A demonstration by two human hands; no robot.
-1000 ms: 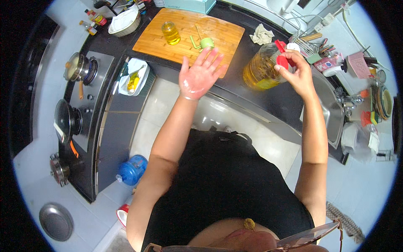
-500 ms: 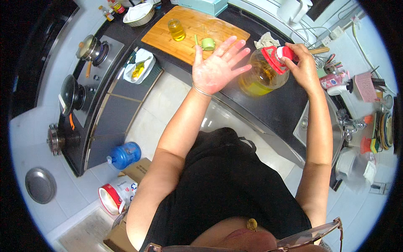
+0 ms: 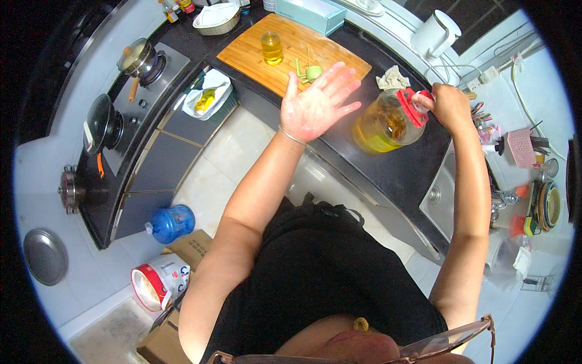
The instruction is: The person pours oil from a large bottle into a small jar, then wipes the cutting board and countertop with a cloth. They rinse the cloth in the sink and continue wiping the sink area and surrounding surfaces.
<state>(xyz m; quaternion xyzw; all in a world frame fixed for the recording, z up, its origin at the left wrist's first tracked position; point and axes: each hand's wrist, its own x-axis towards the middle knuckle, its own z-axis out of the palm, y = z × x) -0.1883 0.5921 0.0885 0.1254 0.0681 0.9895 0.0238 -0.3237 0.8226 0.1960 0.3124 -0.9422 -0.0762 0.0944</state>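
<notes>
My left hand [image 3: 316, 114] is raised, palm up and fingers spread, holding nothing; the palm looks shiny. It is in front of the wooden cutting board [image 3: 245, 51]. My right hand [image 3: 451, 108] is closed at the red top of a large clear jug [image 3: 379, 128], its fingers wrapped around a red part at the neck. I cannot tell whether that part is cap or handle. Yellow liquid and dark pieces show inside the jug, which stands on the dark counter. On the board are a small glass jar [image 3: 272, 50] of yellow liquid and a light green cup-shaped utensil [image 3: 313, 74].
A crumpled cloth [image 3: 393, 78] lies behind the jug, with a white kettle [image 3: 436, 33] beyond. The sink [image 3: 438, 193] is by my right forearm. At left are a stove with a pot [image 3: 136, 58] and a wok [image 3: 100, 124]. A blue water bottle [image 3: 171, 224] lies on the floor.
My right hand has shifted from fingertips around the red cap to a closed grip at the jug's neck. The left hand stays spread. The whole view has shifted slightly.
</notes>
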